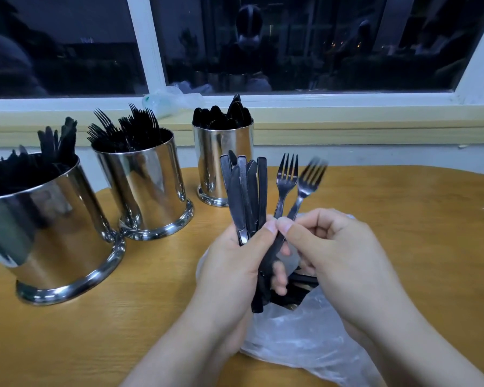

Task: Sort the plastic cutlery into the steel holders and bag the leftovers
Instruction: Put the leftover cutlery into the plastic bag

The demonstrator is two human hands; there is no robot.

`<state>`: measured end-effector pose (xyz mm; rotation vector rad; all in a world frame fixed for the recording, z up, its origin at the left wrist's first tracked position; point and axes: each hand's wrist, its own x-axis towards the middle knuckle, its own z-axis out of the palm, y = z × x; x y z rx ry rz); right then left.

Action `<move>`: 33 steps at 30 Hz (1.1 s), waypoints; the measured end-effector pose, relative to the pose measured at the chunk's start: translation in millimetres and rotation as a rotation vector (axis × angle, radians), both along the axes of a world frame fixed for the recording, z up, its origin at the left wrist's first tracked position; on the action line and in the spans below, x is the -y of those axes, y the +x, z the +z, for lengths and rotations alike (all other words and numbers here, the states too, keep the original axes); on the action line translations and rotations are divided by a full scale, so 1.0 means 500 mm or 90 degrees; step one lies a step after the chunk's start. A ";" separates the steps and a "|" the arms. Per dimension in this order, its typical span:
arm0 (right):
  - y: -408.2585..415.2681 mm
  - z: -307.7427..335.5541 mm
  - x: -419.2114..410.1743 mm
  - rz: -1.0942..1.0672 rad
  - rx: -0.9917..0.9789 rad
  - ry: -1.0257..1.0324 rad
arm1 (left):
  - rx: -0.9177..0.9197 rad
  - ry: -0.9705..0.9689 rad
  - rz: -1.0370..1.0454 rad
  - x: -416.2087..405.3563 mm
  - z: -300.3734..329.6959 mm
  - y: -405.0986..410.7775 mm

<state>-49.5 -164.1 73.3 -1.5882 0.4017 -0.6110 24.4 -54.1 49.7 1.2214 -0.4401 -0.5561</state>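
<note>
Currently a fan of black knives [245, 191] is gripped in the left hand [235, 263], while two forks [296, 185] are pinched by the right hand [333, 247]. If either grip is loosened, pieces could be dropped onto the plastic bag [305, 339] and mixed again.

3 steel holders [148, 188] stand in a row along the counter's [403, 219] left side, bristling with cutlery; bare counter lies open to the right; a plastic bag [313, 339] covers the near middle

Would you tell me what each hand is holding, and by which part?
The left hand grips a bundle of knives by their handles; the right hand pinches a fork by its handle.
</note>
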 end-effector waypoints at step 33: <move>0.177 0.154 -0.170 0.024 -0.035 -0.397 | 0.066 0.009 0.163 -0.219 0.053 0.106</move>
